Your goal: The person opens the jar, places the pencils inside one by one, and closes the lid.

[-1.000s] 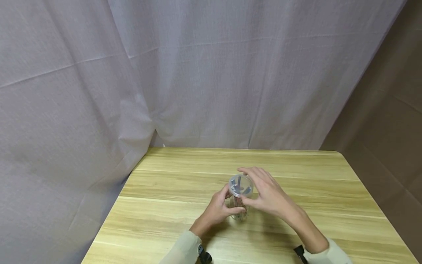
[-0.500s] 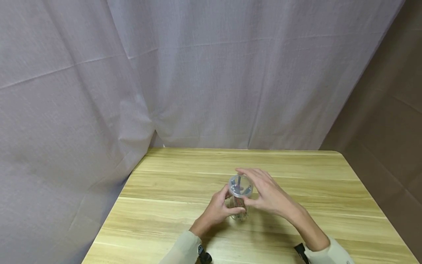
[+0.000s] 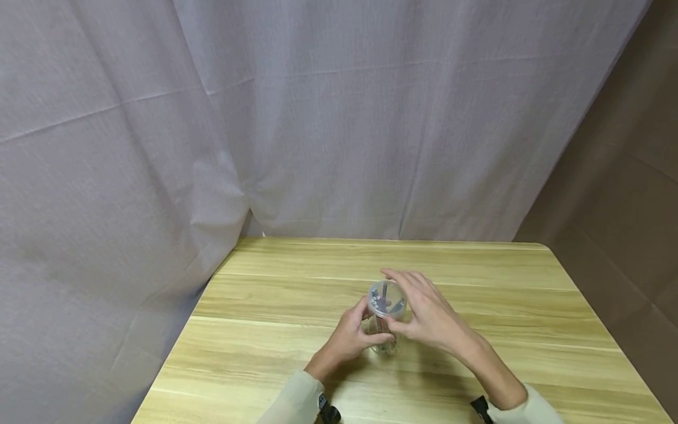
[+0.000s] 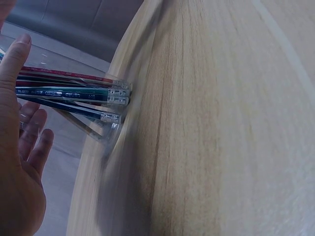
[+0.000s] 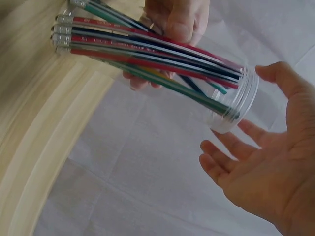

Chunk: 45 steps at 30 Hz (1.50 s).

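Observation:
A clear plastic jar (image 3: 385, 348) full of pencils (image 5: 152, 51) stands upright on the wooden table. My left hand (image 3: 346, 334) grips its body, thumb across the near side and fingers behind. At the top, the thumb and fingers of my right hand (image 3: 430, 312) hold the rim of the clear round lid (image 5: 250, 98) from opposite sides. The lid sits on the jar's mouth. Red, green and dark blue pencils show through the wall, their metal ends down at the jar's base in the left wrist view.
The wooden table (image 3: 275, 294) has light yellow grain and a rounded far right corner. Grey cloth (image 3: 339, 129) hangs behind it and along the left. A brownish cloth (image 3: 609, 235) runs down the right side. Black straps with small devices (image 3: 329, 411) sit at the cuffs.
My right hand shifts slightly about the lid, its fingertips moving a little left and then back. My left hand and the jar keep their place.

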Motion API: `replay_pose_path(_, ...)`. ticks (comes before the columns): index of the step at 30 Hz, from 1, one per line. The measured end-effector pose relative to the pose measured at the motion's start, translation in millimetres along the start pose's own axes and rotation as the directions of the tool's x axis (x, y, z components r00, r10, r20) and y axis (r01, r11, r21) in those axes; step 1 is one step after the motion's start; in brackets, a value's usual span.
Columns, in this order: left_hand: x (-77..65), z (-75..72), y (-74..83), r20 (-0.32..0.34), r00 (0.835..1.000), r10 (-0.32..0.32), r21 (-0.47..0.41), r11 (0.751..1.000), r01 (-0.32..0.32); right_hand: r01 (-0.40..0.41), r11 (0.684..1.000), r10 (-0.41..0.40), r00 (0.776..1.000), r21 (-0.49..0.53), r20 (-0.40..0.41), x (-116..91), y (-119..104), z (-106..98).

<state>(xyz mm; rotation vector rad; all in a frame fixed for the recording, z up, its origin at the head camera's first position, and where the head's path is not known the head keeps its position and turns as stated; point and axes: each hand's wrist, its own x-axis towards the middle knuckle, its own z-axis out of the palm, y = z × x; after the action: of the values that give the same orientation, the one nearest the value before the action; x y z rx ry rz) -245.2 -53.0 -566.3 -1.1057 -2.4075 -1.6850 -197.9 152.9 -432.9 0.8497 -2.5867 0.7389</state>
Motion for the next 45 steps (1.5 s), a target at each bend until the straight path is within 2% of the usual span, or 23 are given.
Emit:
replay_pose_path(6,-0.6,0.8,-0.3,-0.002,1.000,0.006,-0.007,1.000,-0.006,0.009,1.000,-0.009,1.000,0.019,0.025,-0.7,4.2,-2.4)
replay_pose_path(13,0.3,-0.1,2.7,0.000,1.000,-0.016,-0.011,1.000,0.016,-0.017,1.000,0.017,1.000,0.002,-0.026,-1.7,2.6,-0.9)
replay_pose_path(21,1.4,-0.3,4.2,-0.004,1.000,-0.009,-0.015,1.000,0.009,-0.053,0.998,0.051,0.996,-0.020,-0.079,-3.4,-2.6,3.4)
replay_pose_path(33,-1.1,0.5,1.9,-0.010,1.000,-0.001,0.011,1.000,0.001,-0.065,0.997,0.065,0.998,0.033,0.001,-9.1,0.8,7.5)
replay_pose_path(39,-2.9,-1.6,2.4,0.024,0.999,-0.033,0.066,0.997,0.032,-0.061,0.997,0.059,0.997,0.051,0.040,-15.3,10.4,10.8)
replay_pose_path(45,-4.7,-4.8,2.7,0.094,0.993,-0.068,0.112,0.992,0.057,-0.068,0.997,0.066,0.996,0.036,0.058,-19.1,19.8,10.2)
